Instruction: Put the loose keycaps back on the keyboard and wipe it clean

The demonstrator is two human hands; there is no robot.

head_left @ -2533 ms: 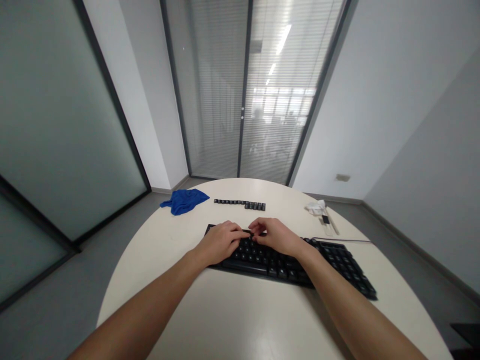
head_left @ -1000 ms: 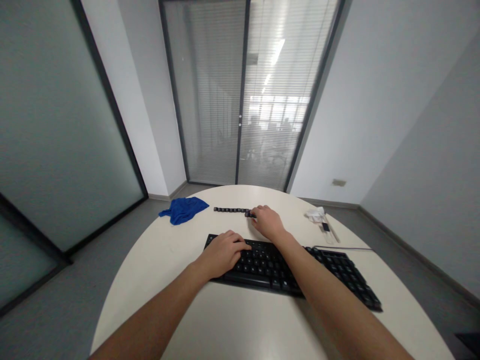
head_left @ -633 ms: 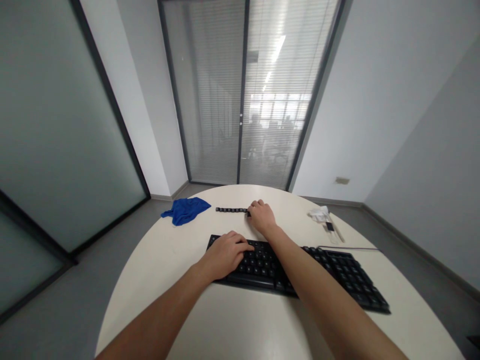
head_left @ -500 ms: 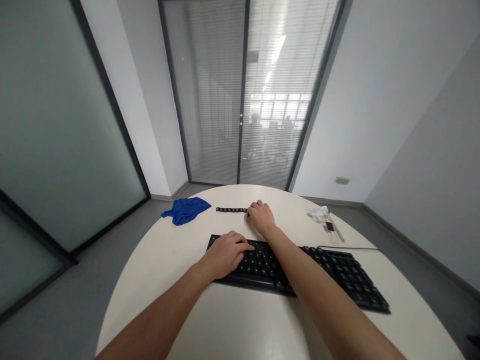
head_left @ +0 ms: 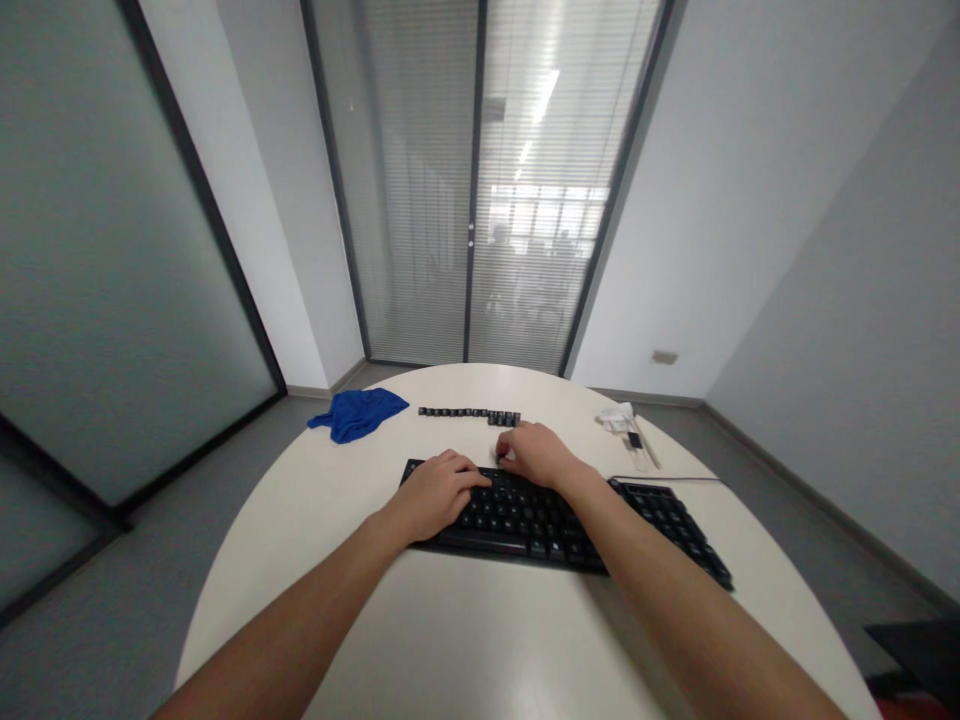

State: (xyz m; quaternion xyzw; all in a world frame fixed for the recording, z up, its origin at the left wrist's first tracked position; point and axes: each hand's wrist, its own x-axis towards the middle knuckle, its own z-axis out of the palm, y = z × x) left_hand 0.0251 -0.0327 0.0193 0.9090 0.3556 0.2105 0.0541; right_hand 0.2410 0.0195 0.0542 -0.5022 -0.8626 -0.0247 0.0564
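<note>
A black keyboard (head_left: pixel 517 522) lies across the table, partly covered by both forearms and hands. My left hand (head_left: pixel 439 490) rests on its left part, fingers loosely curved and one digit stretched over the upper keys. Just above the keyboard's top edge is my right hand (head_left: pixel 538 455), fingers pinched together on a small dark keycap (head_left: pixel 501 458), mostly hidden by the fingertips. Beyond that hand, loose black keycaps (head_left: pixel 454 412) stand in a line on the table, with a short second row of keycaps (head_left: pixel 504 419) at the line's right end.
The round cream table (head_left: pixel 465 640) carries a crumpled blue cloth (head_left: pixel 360 413) at the far left. At the right lie a white crumpled cloth (head_left: pixel 616 416), a thin pale stick (head_left: pixel 648 444) and a small black-and-clear item (head_left: pixel 636 442). A cable (head_left: pixel 675 478) runs right from the keyboard.
My right hand has come back from the keycap row toward the keyboard, a dark keycap at its fingertips. My left hand stays on the keyboard. The view has shifted slightly.
</note>
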